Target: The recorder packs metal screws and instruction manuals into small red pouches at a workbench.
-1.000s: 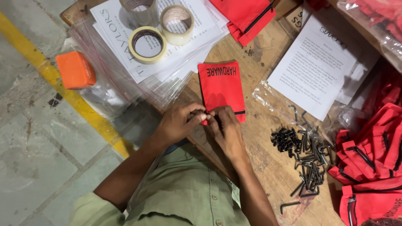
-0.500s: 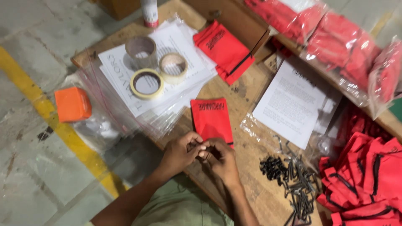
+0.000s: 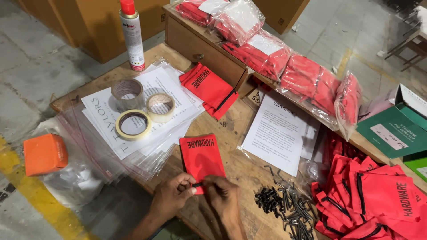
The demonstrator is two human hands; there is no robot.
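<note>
Both hands work at the near end of a flat red fabric drawstring pouch [image 3: 201,158] lying on the wooden bench [image 3: 231,133]. The left hand [image 3: 171,195] and right hand [image 3: 222,195] each pinch its black cord, grip clenched on the pouch. It looks flat and slack, so filling seems undone. A heap of dark metal screws and hex keys [image 3: 284,209] waits at three o'clock; finished-looking red pouches [image 3: 378,195] pile farther right.

A packing workshop: bagged red pouches [image 3: 311,82] (in stacks), tape rolls [image 3: 132,124], loose screws [image 3: 269,198]
</note>
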